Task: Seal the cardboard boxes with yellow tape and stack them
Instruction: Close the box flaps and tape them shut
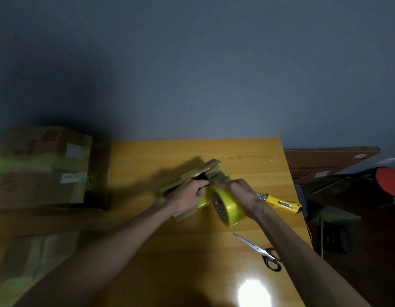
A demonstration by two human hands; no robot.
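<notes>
On counter (247, 156) centre | left hand (187, 194) fingers curled round small cardboard box (214, 169) | right hand (244, 192) fingers gripping yellow tape roll (231, 208) beside box

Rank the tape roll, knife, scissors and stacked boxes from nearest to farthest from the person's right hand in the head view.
1. Tape roll: gripped by the right hand itself.
2. Knife: just to the hand's right.
3. Scissors: closer to the person, toward the right edge.
4. Stacked boxes: far off to the left.
</notes>
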